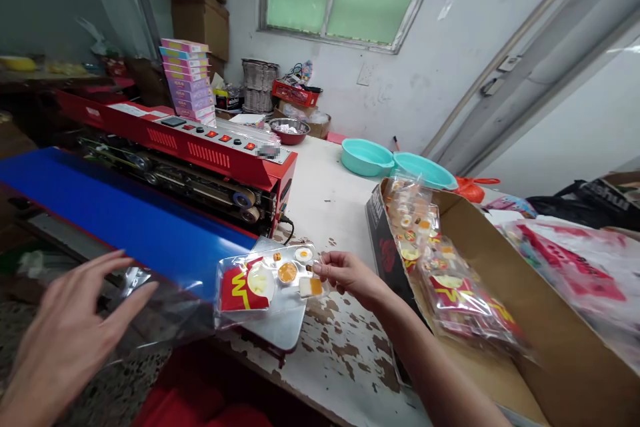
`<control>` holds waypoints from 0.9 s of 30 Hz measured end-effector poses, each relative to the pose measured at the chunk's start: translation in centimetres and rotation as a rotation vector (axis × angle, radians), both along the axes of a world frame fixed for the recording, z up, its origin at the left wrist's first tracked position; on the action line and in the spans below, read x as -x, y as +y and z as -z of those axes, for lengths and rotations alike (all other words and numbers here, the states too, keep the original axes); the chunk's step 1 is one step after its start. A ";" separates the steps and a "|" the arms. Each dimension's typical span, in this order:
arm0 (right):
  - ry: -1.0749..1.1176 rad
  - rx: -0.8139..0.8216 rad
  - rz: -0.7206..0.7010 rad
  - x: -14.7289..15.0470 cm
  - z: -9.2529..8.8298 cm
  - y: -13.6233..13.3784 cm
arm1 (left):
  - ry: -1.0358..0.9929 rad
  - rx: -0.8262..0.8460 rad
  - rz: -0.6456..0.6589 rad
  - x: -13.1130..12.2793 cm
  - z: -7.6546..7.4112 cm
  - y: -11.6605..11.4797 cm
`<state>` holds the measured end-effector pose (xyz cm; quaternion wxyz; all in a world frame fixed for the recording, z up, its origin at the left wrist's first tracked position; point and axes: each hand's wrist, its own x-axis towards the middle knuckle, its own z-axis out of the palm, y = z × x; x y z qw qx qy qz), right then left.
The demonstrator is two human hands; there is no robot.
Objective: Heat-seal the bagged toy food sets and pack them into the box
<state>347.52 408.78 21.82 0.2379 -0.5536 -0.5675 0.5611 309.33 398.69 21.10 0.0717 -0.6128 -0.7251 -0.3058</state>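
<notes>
My right hand (345,275) pinches the right end of a clear plastic packet (227,320). Inside it are a red piece with a yellow W-like mark (235,290), a fried-egg piece (303,254), a round orange piece (287,272) and a toast-like piece (311,287). The packet lies over a small metal plate (280,330) at the end of a blue conveyor belt (150,220). Loose clear film trails from its left end toward my left hand (75,327). That hand's thumb and fingers are apart, with shiny film between or behind them; contact is unclear.
A red sealing machine (225,153) runs along the belt. To the right, an open cardboard box (500,373) holds several similar packets (450,293). Turquoise basins (365,159), a bowl (290,133) and stacked pink-purple boxes (193,87) stand farther back on the worn white table (345,347).
</notes>
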 end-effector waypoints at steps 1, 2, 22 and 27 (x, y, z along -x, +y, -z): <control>-0.064 -0.054 0.010 0.2 -0.2 -0.1 | 0.051 -0.059 0.139 -1.5 -0.6 0.6; -0.142 -0.149 0.033 0.4 -0.4 -0.2 | 0.082 -0.062 0.285 -3.0 -1.0 1.1; -0.682 -0.846 -0.495 5.9 -3.5 -2.0 | 0.233 0.220 0.685 -9.3 0.8 2.4; -0.626 -0.809 -0.492 5.9 -3.5 -2.5 | 0.241 0.201 0.674 -9.4 0.9 2.2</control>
